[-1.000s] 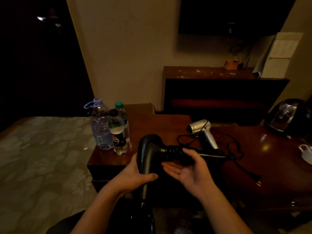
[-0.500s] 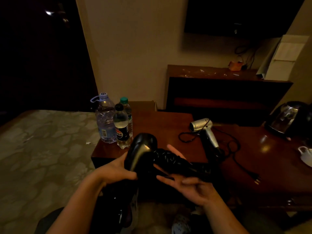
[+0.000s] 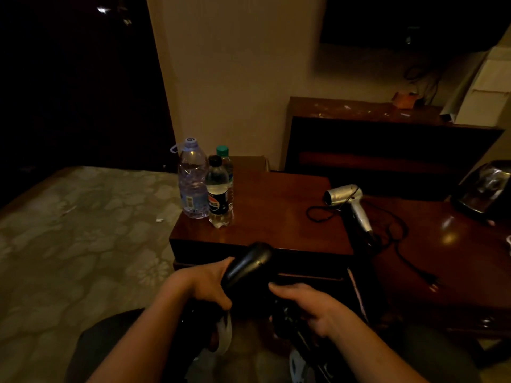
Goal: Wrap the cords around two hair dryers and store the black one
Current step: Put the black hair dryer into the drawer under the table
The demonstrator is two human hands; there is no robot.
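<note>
Black hair dryer (image 3: 247, 268) being held low before the bench (image 3: 276, 222) edge, left hand (image 3: 206, 283) closing around its body, right hand (image 3: 309, 308) curling around the dark handle end. Silver hair dryer (image 3: 349, 205) lying on the bench beyond, loose cord (image 3: 398, 241) trailing right. Three bottles (image 3: 206, 186) standing at the far left corner.

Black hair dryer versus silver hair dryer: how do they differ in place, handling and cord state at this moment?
The black hair dryer is held by the left hand and right hand below the table edge; the silver hair dryer lies untouched on the table. The silver one's cord sprawls loose across the table; the black one's cord state is too dark to tell. Both have the usual barrel-and-handle shape.
</note>
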